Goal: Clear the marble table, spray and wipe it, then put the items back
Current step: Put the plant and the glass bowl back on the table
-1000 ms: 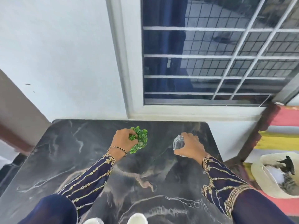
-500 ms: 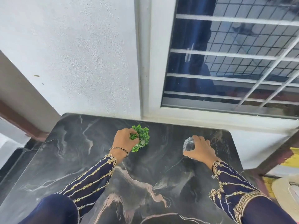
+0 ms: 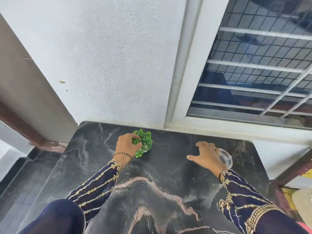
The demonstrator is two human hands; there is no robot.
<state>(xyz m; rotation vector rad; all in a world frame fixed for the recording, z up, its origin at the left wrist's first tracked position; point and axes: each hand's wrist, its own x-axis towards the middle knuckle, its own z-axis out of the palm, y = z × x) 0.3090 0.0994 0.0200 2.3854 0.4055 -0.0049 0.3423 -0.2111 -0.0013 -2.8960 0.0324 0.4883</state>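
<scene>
The tabletop (image 3: pixel 168 168) is dark marble with pale and pinkish veins, and its far edge meets a white wall (image 3: pixel 109 65). Taking the middle of the tabletop as the clock's centre, the plant (image 3: pixel 145 139), a small green leafy clump, sits at about 11 o'clock, close to the far edge. The left hand (image 3: pixel 127 145) grips it from the 9 o'clock side, fingers curled into the leaves. A thin beaded bracelet (image 3: pixel 121 155) circles that wrist.

The glass (image 3: pixel 226 157), clear and round, stands on the marble at about 2 o'clock, near the right edge and well apart from the plant. The right hand (image 3: pixel 208 157) lies just beside it on its 9 o'clock side, fingers spread and fairly straight, thumb stretched away towards the plant. The outer edge of the hand covers part of the glass's rim. Whether it touches the rim cannot be told, and no finger curls round it.

Both arms wear dark blue sleeves (image 3: pixel 98 184) with gold embroidery. A barred window (image 3: pixel 253 73) in a white frame fills the view at 1 to 2 o'clock. Dark floor (image 3: pixel 22 179) shows at 8 o'clock, below the tabletop's left edge.
</scene>
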